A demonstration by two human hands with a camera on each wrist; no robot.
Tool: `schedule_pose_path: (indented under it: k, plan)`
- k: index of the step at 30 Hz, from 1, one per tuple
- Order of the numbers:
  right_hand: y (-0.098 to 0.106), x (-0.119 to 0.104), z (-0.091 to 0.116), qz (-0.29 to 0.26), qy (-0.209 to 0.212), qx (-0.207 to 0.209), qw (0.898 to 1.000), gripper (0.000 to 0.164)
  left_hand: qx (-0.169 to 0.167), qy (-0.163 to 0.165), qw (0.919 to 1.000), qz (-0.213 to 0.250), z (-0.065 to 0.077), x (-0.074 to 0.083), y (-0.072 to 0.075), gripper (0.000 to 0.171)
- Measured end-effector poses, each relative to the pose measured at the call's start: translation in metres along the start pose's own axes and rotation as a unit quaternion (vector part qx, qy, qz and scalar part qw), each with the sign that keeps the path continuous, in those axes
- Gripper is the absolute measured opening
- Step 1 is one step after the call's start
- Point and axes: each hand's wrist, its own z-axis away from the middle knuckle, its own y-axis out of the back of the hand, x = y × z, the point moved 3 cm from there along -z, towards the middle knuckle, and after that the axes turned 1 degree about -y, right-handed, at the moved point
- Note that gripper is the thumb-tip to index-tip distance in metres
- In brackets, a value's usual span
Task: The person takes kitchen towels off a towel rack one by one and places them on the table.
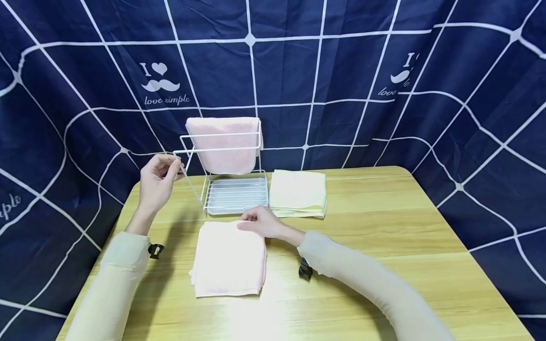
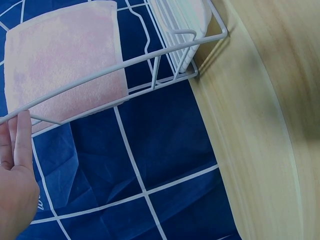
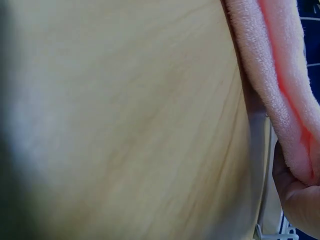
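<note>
My left hand (image 1: 159, 182) holds the upper left corner of a white wire rack (image 1: 217, 150); in the left wrist view its fingers (image 2: 22, 140) meet the rack's rail. Over the rack's back bar hangs a pink towel (image 1: 226, 158). In front of the rack, my right hand (image 1: 263, 222) pinches the far right edge of a second, folded pink towel (image 1: 230, 260). Close up in the right wrist view, that towel's thick folded layers (image 3: 265, 75) rise above the table, with the thumb side of the hand (image 3: 300, 205) at their end.
A grey-white tray (image 1: 236, 194) forms the rack's base. To its right lies a folded pale yellow towel (image 1: 297, 189). The wooden table (image 1: 362, 227) is bordered behind and at the sides by a dark blue cloth (image 1: 281, 71) with white grid lines.
</note>
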Motion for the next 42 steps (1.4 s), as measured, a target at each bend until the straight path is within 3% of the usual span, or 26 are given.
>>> schedule_pose_path:
  k: [18,31,42]
  plan:
    - [-0.006,0.004,-0.008,0.014,-0.035,0.007,0.999,0.016,0.001,0.002,1.0,-0.007,0.0,0.001,0.0,0.009]
    - [0.015,-0.01,0.013,0.079,-0.021,0.006,0.997,0.013,0.001,0.007,1.0,-0.007,-0.001,-0.001,-0.001,0.011]
    - [0.058,-0.035,0.024,0.075,-0.004,0.045,0.996,0.013,0.001,0.008,1.0,0.001,-0.001,-0.001,0.0,0.005]
